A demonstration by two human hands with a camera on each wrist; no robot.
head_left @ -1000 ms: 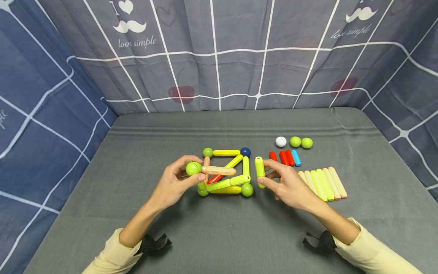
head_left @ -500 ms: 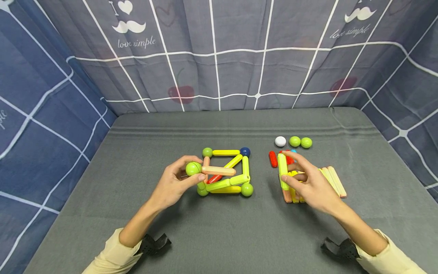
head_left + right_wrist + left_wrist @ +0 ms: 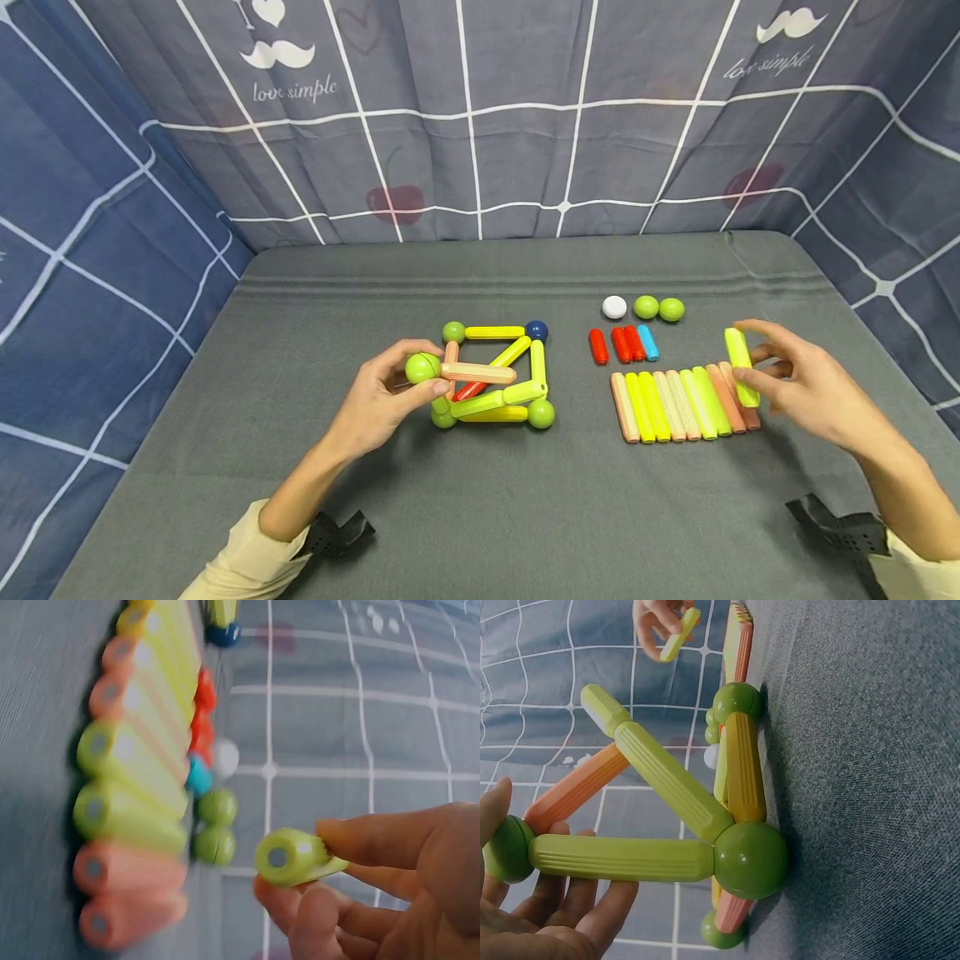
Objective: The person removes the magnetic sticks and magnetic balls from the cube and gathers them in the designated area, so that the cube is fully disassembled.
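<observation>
My left hand (image 3: 386,400) pinches a green ball (image 3: 422,368) at the raised corner of a stick-and-ball frame. From that ball an orange stick (image 3: 480,373) reaches right, and a green stick (image 3: 622,857) slopes down to a larger green ball (image 3: 751,860) on the table. Another green stick (image 3: 671,780) rises from the larger ball, with a short green piece (image 3: 605,710) at its end. At the far right my right hand (image 3: 813,383) pinches a loose yellow-green stick (image 3: 742,367) above the end of a row of sticks (image 3: 675,406). The stick's grey end faces the right wrist camera.
Behind the row lie several short red sticks (image 3: 598,347) and a blue one (image 3: 648,342). Farther back are a white ball (image 3: 614,307) and two green balls (image 3: 658,308). A dark blue ball (image 3: 536,331) forms the frame's back right corner. A patterned curtain (image 3: 517,125) encloses the grey table (image 3: 480,517).
My right hand has carried the yellow-green stick rightward, from beside the frame across the row to its right end. My left hand keeps its grip on the ball, nearly still.
</observation>
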